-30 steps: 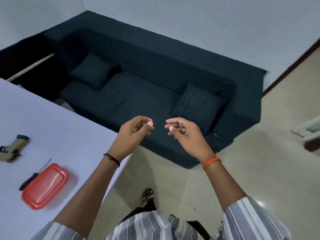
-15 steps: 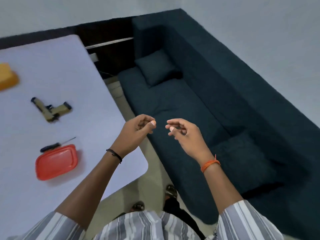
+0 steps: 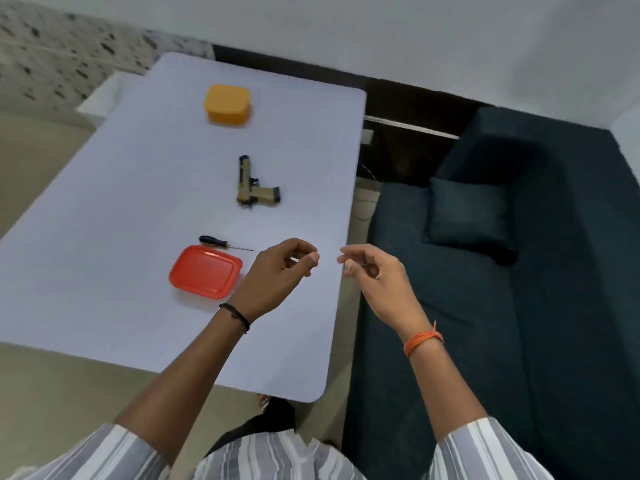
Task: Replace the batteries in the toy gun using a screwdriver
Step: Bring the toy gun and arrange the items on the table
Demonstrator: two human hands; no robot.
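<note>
The table is carrying everything in a loose line down its middle, probably laid out for easy reach. The orange box is sitting toward the far edge. The red lid is lying nearest the person. The toy gun, tan with dark trim, is lying flat between them. The screwdriver is lying just beyond the lid. The left hand and right hand are hovering near the right edge, fingers loosely curled, gripping nothing.
</note>
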